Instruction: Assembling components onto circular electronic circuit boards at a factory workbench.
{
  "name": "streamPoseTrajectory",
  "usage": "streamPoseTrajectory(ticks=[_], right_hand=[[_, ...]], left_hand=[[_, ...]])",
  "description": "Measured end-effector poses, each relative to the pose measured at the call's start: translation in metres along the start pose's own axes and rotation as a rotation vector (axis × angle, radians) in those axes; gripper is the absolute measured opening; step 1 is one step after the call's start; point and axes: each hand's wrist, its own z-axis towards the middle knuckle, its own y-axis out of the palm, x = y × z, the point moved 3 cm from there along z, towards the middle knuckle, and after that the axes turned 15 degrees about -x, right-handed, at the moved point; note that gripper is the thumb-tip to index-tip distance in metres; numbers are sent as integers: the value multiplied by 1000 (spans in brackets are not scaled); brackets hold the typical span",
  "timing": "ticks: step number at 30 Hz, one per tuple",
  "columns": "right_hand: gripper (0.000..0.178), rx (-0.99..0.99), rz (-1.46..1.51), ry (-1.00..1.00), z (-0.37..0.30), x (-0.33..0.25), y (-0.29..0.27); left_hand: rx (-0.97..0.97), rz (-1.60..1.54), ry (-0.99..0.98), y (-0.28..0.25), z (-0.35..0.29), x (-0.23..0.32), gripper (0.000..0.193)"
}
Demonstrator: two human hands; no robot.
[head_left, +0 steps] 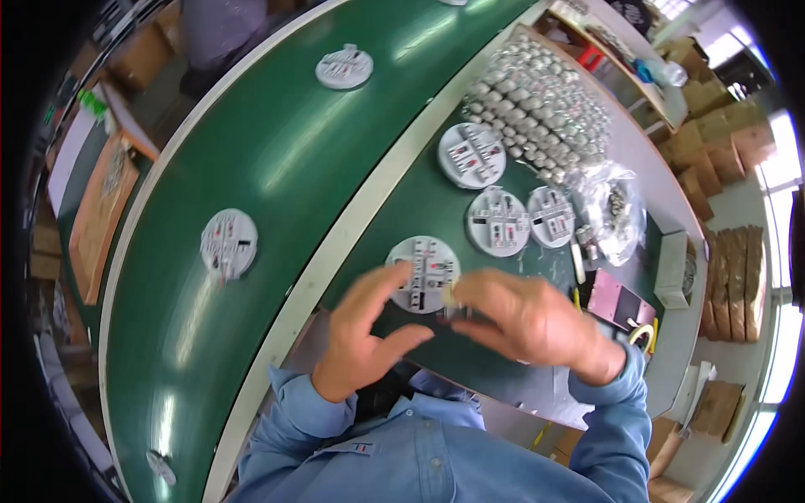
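Note:
A round white disc-shaped part (pixel 428 270) with metal and red fittings lies on the green work surface just in front of me. My left hand (pixel 362 335) rests at its left edge, fingers spread and touching the rim. My right hand (pixel 528 323) is close on the right, its fingertips pinching a small silvery piece (pixel 453 298) at the disc's lower right edge. Both hands are motion-blurred. Three more white discs (pixel 472 154) (pixel 498 221) (pixel 551 216) lie in a row beyond it.
A green conveyor belt (pixel 277 142) curves past on the left, carrying white discs (pixel 228 243) (pixel 344 66). A tray of several small silvery cylinders (pixel 537 105) sits at the back right, with a clear bag of parts (pixel 616 205), a pink box (pixel 616 298) and stacked cartons (pixel 725 277).

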Motion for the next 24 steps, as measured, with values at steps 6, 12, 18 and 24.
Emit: streamPoseTrajectory(ticks=[6, 12, 18, 24], right_hand=[[42, -27, 86, -6, -13, -14, 43], [36, -74, -15, 24, -17, -9, 53], [30, -195, 3, 39, -16, -4, 63], [25, -190, 32, 47, -19, 5, 75]], left_hand=[[-205, -197, -120, 14, -29, 21, 37], [-280, -281, -300, 18, -29, 16, 25], [-451, -359, -481, 16, -21, 12, 21], [-464, -434, -449, 28, -31, -14, 24]])
